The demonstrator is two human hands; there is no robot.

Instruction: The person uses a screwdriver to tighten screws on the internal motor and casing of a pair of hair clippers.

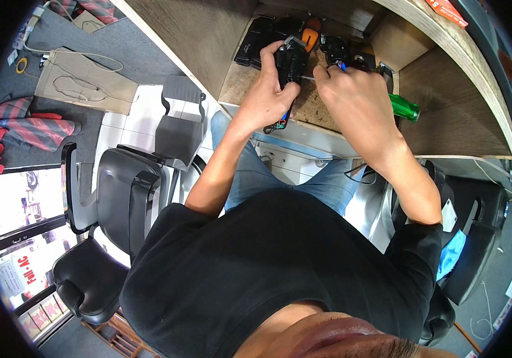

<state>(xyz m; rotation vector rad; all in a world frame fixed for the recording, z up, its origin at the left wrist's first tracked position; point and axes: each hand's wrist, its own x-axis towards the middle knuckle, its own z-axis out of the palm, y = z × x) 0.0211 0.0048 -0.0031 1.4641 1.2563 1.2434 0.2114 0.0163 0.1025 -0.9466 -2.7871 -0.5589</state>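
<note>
My left hand (266,101) is closed round a black hair clipper (292,59), its metal blade end pointing away from me. From the right, my right hand (360,98) grips a screwdriver (404,108); its clear green handle sticks out past the palm. A thin shaft shows between the hands and reaches to the clipper's side. Whether its tip sits in a screw is too small to tell. Both hands are over a brown shelf board (321,110) inside a wooden cabinet. An orange and black piece (310,37) lies just beyond the clipper.
Several black devices (262,42) crowd the back left of the shelf, and another black device (334,49) lies behind my right hand. Wooden side walls (453,101) close in the shelf. A black salon chair (128,197) stands at left, a black seat (477,238) at right.
</note>
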